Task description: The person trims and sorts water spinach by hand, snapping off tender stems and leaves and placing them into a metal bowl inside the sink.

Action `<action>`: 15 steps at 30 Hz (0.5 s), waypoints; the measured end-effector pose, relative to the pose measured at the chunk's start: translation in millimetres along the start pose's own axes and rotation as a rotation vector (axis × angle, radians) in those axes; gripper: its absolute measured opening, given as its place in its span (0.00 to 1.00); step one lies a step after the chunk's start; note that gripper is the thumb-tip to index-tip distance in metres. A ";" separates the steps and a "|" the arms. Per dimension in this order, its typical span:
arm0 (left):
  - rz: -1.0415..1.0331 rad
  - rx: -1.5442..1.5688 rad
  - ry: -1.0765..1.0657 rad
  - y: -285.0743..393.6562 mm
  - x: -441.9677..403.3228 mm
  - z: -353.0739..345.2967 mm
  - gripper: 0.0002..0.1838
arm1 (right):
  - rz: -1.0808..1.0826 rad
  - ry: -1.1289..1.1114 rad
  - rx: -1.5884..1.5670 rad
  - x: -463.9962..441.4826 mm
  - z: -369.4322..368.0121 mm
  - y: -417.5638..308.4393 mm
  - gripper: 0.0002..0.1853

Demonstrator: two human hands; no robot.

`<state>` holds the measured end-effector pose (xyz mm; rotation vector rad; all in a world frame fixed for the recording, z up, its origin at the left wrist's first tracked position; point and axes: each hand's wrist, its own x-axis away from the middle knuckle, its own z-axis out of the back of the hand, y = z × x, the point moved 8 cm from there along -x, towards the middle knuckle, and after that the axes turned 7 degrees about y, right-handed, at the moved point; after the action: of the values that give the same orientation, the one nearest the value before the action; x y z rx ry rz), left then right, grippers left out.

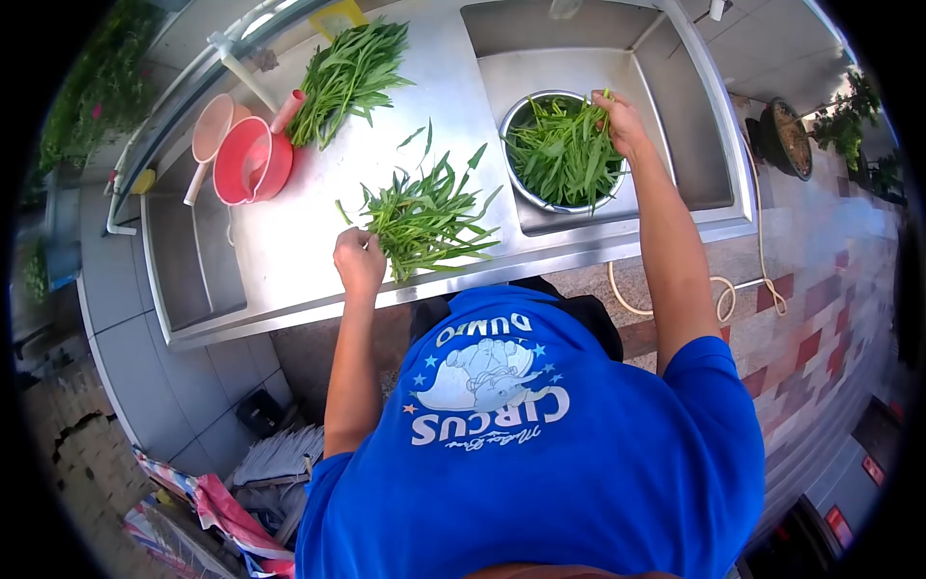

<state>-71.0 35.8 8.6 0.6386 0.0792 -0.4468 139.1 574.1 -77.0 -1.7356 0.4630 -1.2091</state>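
Note:
My right hand is closed on stems of water spinach at the right rim of a round metal bowl. Leafy water spinach fills this bowl, which stands in the right sink basin. On the steel counter, my left hand is closed at the left edge of a loose pile of water spinach, its fingertips pinched on the stems. A larger bunch of water spinach lies farther back on the counter, away from both hands.
A red dipper and a pale pink dipper sit by the left basin. A white pipe runs above them. The right basin holds the bowl. A cream hose hangs beyond the counter's front edge.

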 end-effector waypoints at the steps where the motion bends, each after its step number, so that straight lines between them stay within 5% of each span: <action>1: 0.005 -0.024 0.001 2.7 -2.9 2.9 0.05 | 0.062 0.038 0.071 -15.4 2.9 19.4 0.32; 7: -0.107 -0.118 0.069 17.7 -1.3 19.9 0.09 | 0.073 0.192 0.104 -0.5 9.4 57.4 0.20; 15: -0.080 -0.089 0.193 20.7 -32.9 25.5 0.12 | 0.005 0.115 0.185 71.2 12.4 100.6 0.15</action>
<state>-93.5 47.9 47.4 0.5909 0.3070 -0.4556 201.0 478.9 -126.3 -1.5124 0.4097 -1.3108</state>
